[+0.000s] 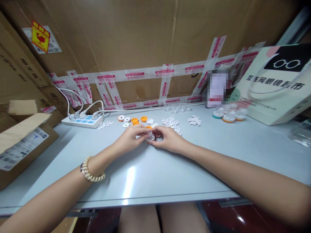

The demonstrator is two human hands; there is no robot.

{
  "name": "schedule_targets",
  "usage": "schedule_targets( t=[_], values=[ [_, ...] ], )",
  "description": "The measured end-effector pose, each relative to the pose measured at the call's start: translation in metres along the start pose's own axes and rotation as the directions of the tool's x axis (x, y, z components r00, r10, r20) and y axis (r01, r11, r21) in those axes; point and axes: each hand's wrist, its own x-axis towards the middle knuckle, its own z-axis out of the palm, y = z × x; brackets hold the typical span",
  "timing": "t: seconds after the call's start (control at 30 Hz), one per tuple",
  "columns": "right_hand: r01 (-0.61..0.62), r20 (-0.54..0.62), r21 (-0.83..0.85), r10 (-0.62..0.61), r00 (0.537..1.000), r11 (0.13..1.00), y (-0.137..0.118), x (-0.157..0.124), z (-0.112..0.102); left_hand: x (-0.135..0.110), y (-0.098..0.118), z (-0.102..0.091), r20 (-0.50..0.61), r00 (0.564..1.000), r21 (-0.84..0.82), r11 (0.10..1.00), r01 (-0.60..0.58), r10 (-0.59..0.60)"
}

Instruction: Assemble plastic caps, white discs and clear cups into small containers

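Observation:
In the middle of the table my left hand point(134, 137) and my right hand point(167, 138) meet around a small round clear plastic piece point(150, 137). The fingers of both hands pinch it from either side, and part of it is hidden behind them. Some orange shows beside the fingertips. Just beyond the hands lie several orange round caps point(135, 120) and white round caps point(126, 125). Near my right hand is a pile of white spoked discs point(170, 122). A bracelet of pale twisted cord circles my left wrist.
Farther back stand several clear domes point(178, 107), white small parts point(194, 120) and a phone point(218, 89). Assembled clear-topped pieces point(229, 116) sit by a paper bag point(274, 87). A power strip point(84, 121) and an open carton point(26, 142) are at left; large cardboard point(136, 38) stands behind.

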Motion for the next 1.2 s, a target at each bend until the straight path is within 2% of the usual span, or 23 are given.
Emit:
schedule_targets(
  t=[0.23, 0.37, 0.6, 0.73, 0.83, 0.93, 1.0, 1.07, 1.13, 1.2],
  values=[
    [-0.021, -0.018, 0.024, 0.021, 1.000, 0.999, 0.003, -0.001, 0.003, 0.000, 0.006, 0.003, -0.020, 0.998, 0.051, 0.996, 0.067, -0.066],
    [-0.017, -0.025, 0.019, 0.018, 1.000, 1.000, 0.000, -0.002, 0.003, -0.001, 0.008, 0.002, -0.017, 0.999, 0.074, 0.997, 0.038, -0.037],
    [-0.009, -0.007, 0.053, 0.010, 1.000, 0.999, 0.002, 0.000, 0.003, -0.002, 0.006, 0.002, -0.012, 1.000, 0.018, 1.000, 0.020, -0.020],
    [0.015, 0.005, -0.055, -0.015, 1.000, 0.998, -0.001, 0.000, 0.003, -0.002, 0.006, 0.002, -0.010, 1.000, 0.040, 0.999, 0.025, -0.025],
    [-0.005, 0.059, -0.096, 0.011, 0.998, 0.995, -0.009, -0.001, -0.004, -0.004, 0.005, 0.002, -0.012, 1.000, 0.046, 0.999, -0.023, 0.023],
    [-0.061, 0.100, -0.044, 0.065, 0.993, 0.997, -0.014, 0.004, -0.025, -0.006, 0.004, 0.002, -0.019, 0.999, 0.058, 0.997, -0.046, 0.047],
    [-0.098, 0.047, -0.031, 0.099, 0.994, 0.995, -0.011, 0.012, -0.047, -0.008, 0.003, 0.002, -0.016, 1.000, 0.039, 0.999, -0.014, 0.015],
    [-0.120, -0.124, -0.071, 0.111, 0.986, 0.990, 0.001, 0.023, -0.071, -0.009, 0.004, 0.002, -0.009, 1.000, 0.009, 1.000, 0.022, -0.022],
    [-0.204, -0.366, -0.253, 0.102, 0.925, 0.946, 0.020, 0.036, -0.092, -0.009, 0.006, 0.001, -0.012, 0.999, -0.020, 0.999, 0.037, -0.037],
    [-0.286, -0.453, -0.312, 0.123, 0.883, 0.906, 0.042, 0.046, -0.105, -0.009, 0.009, -0.001, -0.020, 0.999, -0.033, 0.998, 0.050, -0.050]
  ],
)
